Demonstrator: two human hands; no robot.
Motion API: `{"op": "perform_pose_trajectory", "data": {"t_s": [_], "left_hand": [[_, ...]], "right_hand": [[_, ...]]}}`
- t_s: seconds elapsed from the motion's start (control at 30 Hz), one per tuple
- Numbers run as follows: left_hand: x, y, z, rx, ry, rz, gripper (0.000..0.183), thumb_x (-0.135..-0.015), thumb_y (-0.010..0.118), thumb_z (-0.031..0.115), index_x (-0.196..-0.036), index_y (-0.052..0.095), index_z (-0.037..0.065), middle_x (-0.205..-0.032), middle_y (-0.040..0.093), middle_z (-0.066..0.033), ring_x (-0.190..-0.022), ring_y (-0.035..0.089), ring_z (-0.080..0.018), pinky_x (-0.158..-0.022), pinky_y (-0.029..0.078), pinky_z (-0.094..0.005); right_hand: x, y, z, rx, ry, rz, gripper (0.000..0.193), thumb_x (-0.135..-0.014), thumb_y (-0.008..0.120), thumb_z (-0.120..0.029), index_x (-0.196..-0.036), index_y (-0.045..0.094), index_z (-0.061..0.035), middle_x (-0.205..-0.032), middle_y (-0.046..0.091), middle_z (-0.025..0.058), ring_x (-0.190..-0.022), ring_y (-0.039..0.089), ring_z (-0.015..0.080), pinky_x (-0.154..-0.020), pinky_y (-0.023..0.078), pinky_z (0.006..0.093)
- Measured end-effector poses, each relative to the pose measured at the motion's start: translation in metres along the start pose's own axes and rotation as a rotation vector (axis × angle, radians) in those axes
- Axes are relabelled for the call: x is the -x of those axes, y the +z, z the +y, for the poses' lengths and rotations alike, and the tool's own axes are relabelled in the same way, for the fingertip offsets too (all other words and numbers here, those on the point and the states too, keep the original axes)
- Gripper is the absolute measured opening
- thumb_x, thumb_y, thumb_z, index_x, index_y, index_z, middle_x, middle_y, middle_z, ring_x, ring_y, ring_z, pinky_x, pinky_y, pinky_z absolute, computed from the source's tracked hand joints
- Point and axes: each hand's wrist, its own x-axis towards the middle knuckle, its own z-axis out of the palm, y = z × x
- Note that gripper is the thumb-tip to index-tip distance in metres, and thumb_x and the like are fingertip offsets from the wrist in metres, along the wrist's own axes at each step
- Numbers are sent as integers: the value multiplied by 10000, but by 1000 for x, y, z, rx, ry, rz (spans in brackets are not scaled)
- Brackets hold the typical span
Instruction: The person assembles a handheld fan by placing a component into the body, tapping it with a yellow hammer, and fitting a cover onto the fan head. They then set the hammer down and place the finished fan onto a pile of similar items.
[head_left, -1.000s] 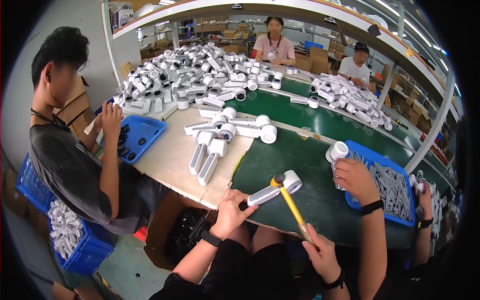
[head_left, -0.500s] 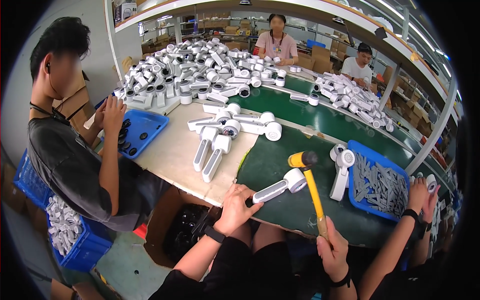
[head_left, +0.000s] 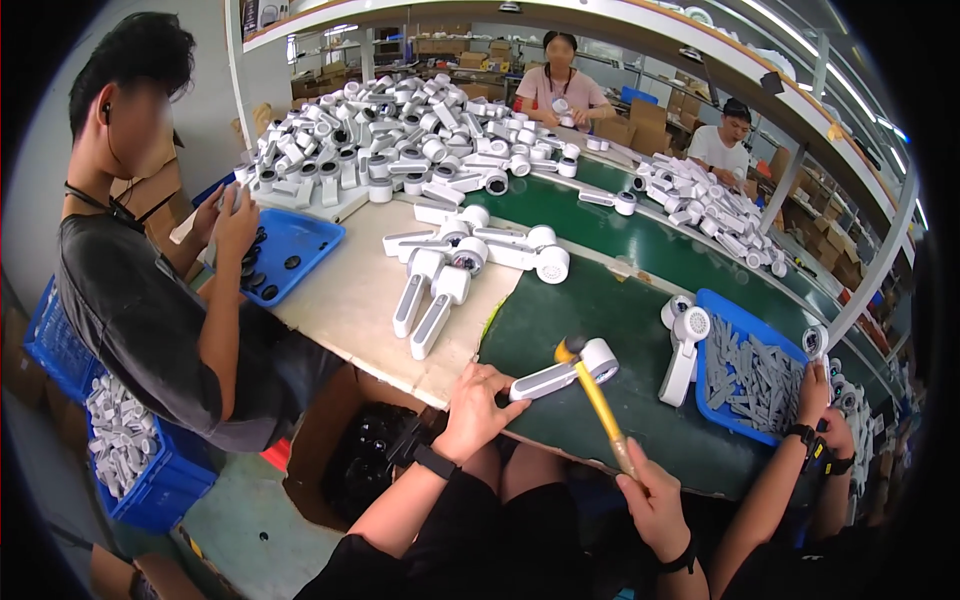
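My left hand (head_left: 478, 410) grips the handle end of a white handheld piece (head_left: 548, 381) with a round head and a grey strip along its handle. It lies on its side on the green table top (head_left: 630, 440), near the front edge. In my right hand (head_left: 657, 505) is a hammer (head_left: 604, 412) with a yellow handle and a dark-tipped head. The hammer head is over the grey strip, close to the round head; whether it touches cannot be made out. A similar piece (head_left: 681, 362) with a perforated round face lies to the right.
A blue tray (head_left: 702, 408) of grey strips stands right, beside a co-worker's hands (head_left: 815, 395). Several white pieces (head_left: 440, 285) lie on the pale board ahead, with a large heap (head_left: 390, 130) behind. Left, another person works over a blue tray (head_left: 325, 240) of black discs.
The hammer has swung down and left, from above the table onto or near the handheld piece. My left hand keeps its hold. The co-worker at right has lifted a white piece over the tray's edge.
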Motion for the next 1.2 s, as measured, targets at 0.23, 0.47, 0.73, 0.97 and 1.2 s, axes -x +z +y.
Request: {"op": "perform_pose_trajectory", "data": {"t_s": [0.23, 0.47, 0.73, 0.97, 1.2], "left_hand": [[7, 1, 2, -25, -24, 8, 257, -689, 839, 178, -891, 747, 47, -836, 647, -86, -898, 560, -285, -841, 467, -380], [6, 4, -2, -43, -26, 23, 233, -681, 838, 187, -846, 737, 58, -832, 626, -69, -888, 548, -277, -806, 460, -385], [11, 3, 2, -54, -41, 6, 236, -682, 838, 192, -850, 737, 62, -800, 622, -66, -884, 555, -283, -801, 457, -382], [8, 3, 3, -59, -53, -4, 279, -684, 845, 200, -863, 727, 23, -826, 625, -102, -887, 552, -286, -807, 472, -377], [9, 7, 2, -93, 0, 65, 244, -669, 843, 191, -808, 712, 39, -805, 628, -70, -864, 559, -287, -784, 465, -400]], "right_hand": [[1, 6, -7, -23, -25, -120, 518, -900, 651, -27, -1395, 501, -5, -822, 579, 150, -703, 570, 257, -680, 467, 322], [-6, 7, -11, 34, -72, -144, 530, -893, 649, -15, -1399, 493, 13, -823, 579, 135, -707, 575, 231, -694, 472, 303], [-1, 9, -13, 4, -25, -162, 510, -898, 647, -20, -1388, 507, 3, -866, 608, 143, -727, 579, 235, -723, 480, 306], [-4, 13, -11, -13, -46, -157, 521, -889, 638, 7, -1390, 495, 17, -899, 622, 151, -745, 585, 225, -728, 481, 300], [0, 15, -8, -51, -114, -135, 524, -877, 654, 8, -1380, 510, 18, -899, 620, 154, -705, 567, 215, -692, 472, 299]]}}
